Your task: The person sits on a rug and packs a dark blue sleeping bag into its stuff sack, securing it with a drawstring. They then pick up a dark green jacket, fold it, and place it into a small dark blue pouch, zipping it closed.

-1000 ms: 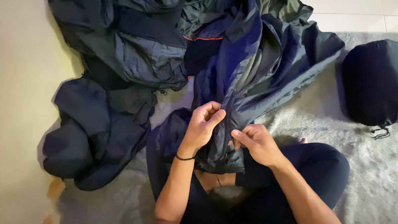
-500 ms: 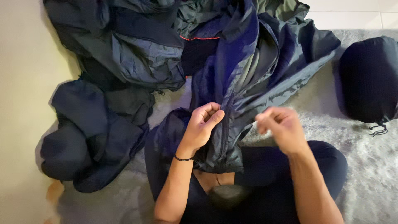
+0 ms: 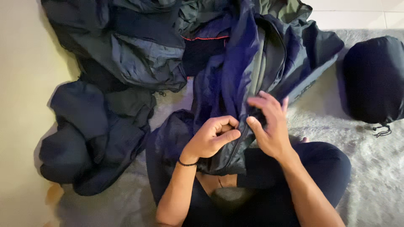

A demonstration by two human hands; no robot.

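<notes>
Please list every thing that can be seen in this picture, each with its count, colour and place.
jacket: one, dark blue with a grey-green lining, spread from the lap up to the top middle, held by both hands.
pile of dark clothes: one heap, count of pieces cannot be told, black and grey with a thin red line, top left.
crumpled garment: one, dark navy, on the left, partly on the floor.
stuffed bag: one, black, with a drawstring, right edge on the rug.
rug: one, light grey, shaggy, under the person.
floor: pale cream, left side.
bracelet: one, black, on the left wrist.
left hand: closed on the jacket's edge.
right hand: fingers on the jacket's edge.
</notes>
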